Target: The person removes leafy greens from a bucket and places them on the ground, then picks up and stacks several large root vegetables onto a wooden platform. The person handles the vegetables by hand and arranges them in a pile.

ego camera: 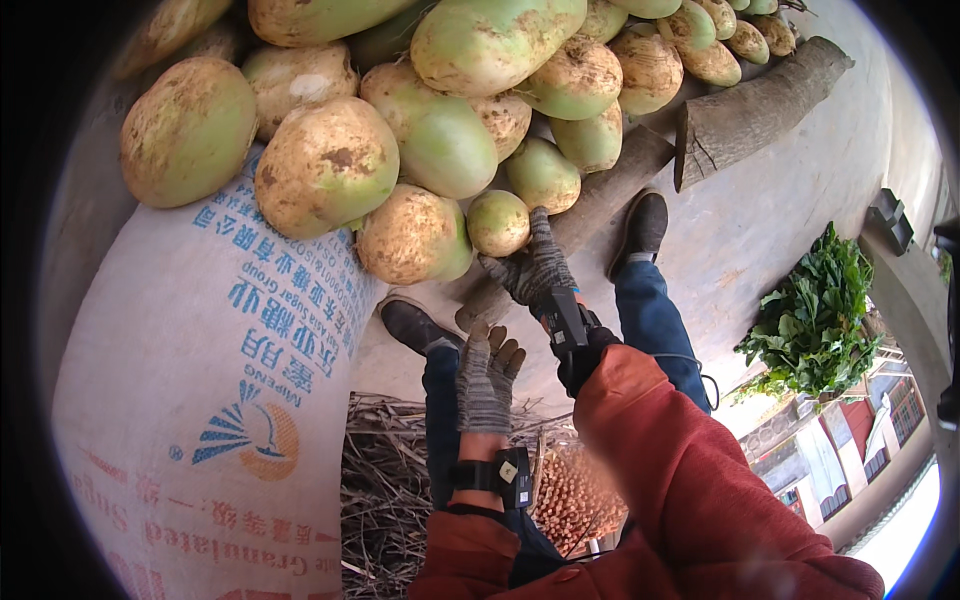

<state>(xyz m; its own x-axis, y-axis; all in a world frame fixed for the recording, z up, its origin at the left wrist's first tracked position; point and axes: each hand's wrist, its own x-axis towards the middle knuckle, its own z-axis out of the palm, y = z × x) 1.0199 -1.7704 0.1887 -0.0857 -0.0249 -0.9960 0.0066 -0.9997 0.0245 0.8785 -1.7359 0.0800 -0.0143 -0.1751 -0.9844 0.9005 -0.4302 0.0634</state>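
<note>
My right hand (534, 262), in a grey knit glove, reaches to the near edge of a pile of green radishes. Its thumb and fingers bracket a small round radish (498, 223), touching it on two sides. A larger radish (544, 176) lies just beyond the fingertips. Left of the small one rests a big, soil-stained radish (412, 234). My left hand (489, 379), gloved the same way, is held lower and nearer my body. Nothing is in it, and its fingers are apart and slightly bent.
A full white woven sack (202, 390) with printing stands at the left. Logs (757, 109) lie along the pile's right side. Dry twigs (382, 480) and a bundle of thin sticks (574, 495) are near my legs. Leafy greens (814, 322) are at the right.
</note>
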